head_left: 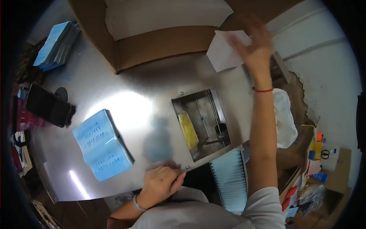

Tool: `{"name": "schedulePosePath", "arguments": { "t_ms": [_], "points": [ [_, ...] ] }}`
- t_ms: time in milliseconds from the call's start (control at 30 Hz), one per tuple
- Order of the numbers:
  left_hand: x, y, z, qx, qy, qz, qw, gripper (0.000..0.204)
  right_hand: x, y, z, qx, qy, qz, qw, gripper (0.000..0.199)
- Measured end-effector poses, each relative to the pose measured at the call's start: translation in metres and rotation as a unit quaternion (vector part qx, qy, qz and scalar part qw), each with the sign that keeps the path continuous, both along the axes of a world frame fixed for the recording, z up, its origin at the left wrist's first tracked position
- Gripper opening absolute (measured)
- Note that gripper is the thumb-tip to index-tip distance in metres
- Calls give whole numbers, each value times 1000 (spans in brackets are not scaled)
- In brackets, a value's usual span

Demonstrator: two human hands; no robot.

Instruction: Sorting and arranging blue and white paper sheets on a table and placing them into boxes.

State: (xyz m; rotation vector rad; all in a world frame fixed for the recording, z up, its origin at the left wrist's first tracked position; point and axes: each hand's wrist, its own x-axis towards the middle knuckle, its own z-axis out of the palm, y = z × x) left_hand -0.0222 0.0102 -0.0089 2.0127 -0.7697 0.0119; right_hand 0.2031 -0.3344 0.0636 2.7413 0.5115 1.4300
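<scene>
Your right hand (254, 40) at 1 o'clock, grip pinching white sheet (225, 51), long axis toward 7. Left hand (162, 181) at 6, curled, resting on worktop (126, 87) edge, holding nothing.

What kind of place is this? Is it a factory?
Probably a small packing workshop. A shiny metal worktable has a machine opening set into it, stacks of blue packets lie on it, and a big cardboard box holds white sheets.

A white sheet of paper (225, 51), blurred and slightly bent, is held aloft in the upper right of the frame, tilted over the corner of an open cardboard box (152, 45). Its lower edge overhangs the steel tabletop.
</scene>
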Motion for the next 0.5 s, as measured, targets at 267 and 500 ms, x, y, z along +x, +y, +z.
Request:
{"name": "schedulePosePath", "arguments": {
  "t_ms": [267,500],
  "points": [
    [17,74,43,250,-108,186,944,62,-178,44,-39,97,138,-109,980,46],
    [38,112,10,354,-139,217,899,60,-222,80,-33,170,97,-182,964,17]
  ]
}}
